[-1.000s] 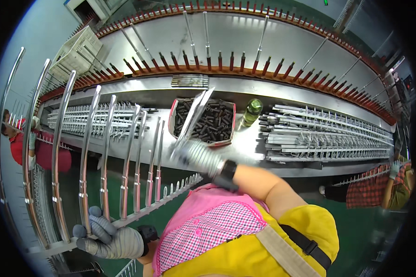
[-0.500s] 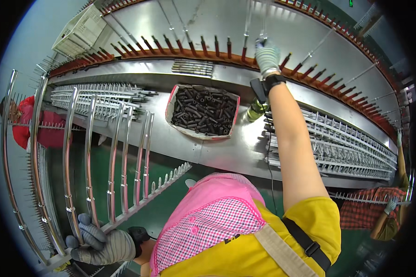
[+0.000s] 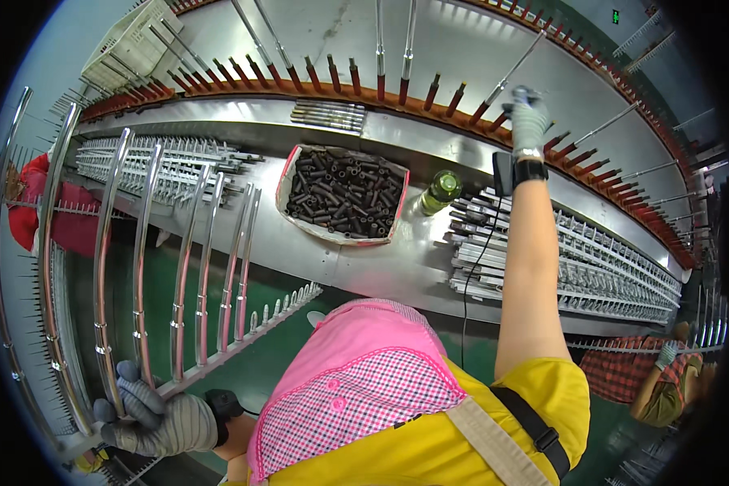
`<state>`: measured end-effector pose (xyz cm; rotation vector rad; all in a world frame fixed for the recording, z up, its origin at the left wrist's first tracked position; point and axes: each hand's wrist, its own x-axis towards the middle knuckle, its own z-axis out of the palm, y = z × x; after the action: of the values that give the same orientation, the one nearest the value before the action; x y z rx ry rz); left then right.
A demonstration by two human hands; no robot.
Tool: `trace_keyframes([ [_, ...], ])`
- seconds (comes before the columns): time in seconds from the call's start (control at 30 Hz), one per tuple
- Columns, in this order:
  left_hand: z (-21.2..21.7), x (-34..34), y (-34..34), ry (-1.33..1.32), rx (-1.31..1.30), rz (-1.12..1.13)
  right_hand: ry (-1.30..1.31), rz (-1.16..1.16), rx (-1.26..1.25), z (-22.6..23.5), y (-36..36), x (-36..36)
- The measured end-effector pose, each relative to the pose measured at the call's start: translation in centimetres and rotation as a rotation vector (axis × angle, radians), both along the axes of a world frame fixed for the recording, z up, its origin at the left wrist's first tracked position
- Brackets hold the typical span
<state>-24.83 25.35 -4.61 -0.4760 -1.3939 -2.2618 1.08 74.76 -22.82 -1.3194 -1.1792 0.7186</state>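
My left hand, in a grey-striped glove, is closed around a long pale rack bar at the lower left. Several shiny chrome tubes stand along this bar, and its far end has bare short pegs. My right hand, in a pale striped glove, reaches out over the curved row of dark red pegs. Its thumb and fingertips look apart, and no tube shows in it. Just left of it, a slanted chrome tube sits on a peg. Two more tubes stand upright farther left.
On the metal bench are a box of short black tubes, a green bottle and stacked peg racks. A white crate stands at the far left. People work at left and right. A black cable hangs by my right arm.
My right hand has moved right along the peg row, away from the two upright tubes. The view has shifted slightly. My left hand keeps its hold on the rack bar.
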Motion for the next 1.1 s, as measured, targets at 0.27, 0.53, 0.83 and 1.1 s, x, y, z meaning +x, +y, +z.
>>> trace_keyframes([
  [0.27,-0.4,3.8,-0.2,-0.012,0.172,-0.262,-1.432,0.03,0.091,-5.9,4.3,-0.2],
  [0.53,-1.2,4.7,1.1,0.064,0.104,-0.512,0.241,0.997,-0.365,5.0,-16.9,-7.3],
  [0.83,-3.2,3.3,3.9,0.056,0.171,-0.718,0.37,1.743,-0.938,3.5,-32.8,-13.5],
  [1.1,-3.6,3.4,7.0,-0.012,0.048,-0.515,0.525,1.738,-0.774,4.0,-31.6,-13.3],
])
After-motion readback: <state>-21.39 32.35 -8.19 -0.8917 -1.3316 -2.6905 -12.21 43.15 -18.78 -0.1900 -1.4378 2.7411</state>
